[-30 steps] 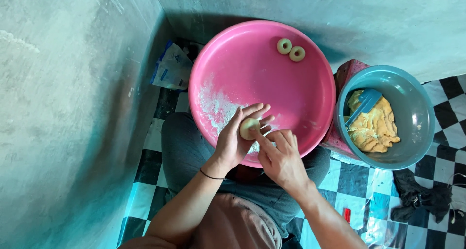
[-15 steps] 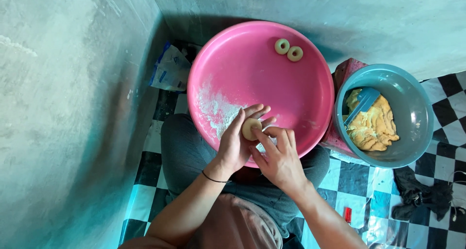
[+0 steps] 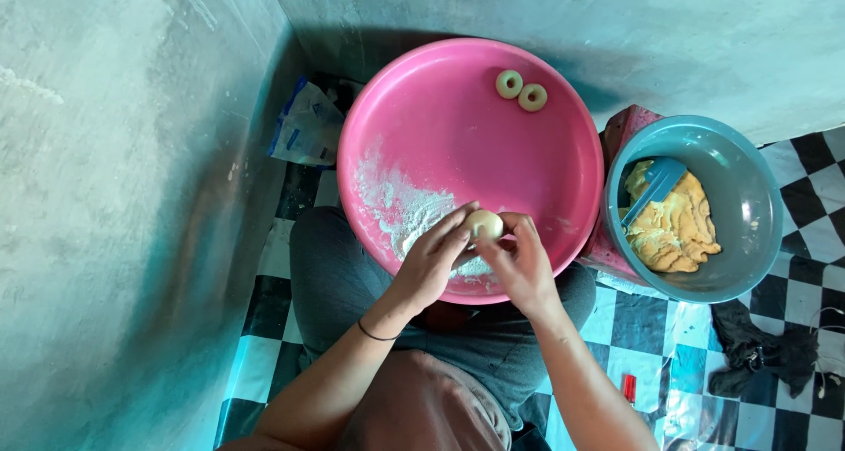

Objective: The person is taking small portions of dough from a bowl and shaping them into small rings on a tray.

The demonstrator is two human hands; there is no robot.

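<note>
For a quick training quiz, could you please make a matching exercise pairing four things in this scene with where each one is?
Things:
1. dough ball
2. two dough rings
3. blue scraper
4. flour

Places:
A. in the grey bowl on the batter
B. far edge of the pink basin
C. between the left hand and right hand
D. spread over the basin's near left

Pairs: 1-C, 2-B, 3-A, 4-D

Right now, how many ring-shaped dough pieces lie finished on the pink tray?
2. One dough ring and a second ring lie side by side at the far rim of the pink tray. None appears hidden.
</note>
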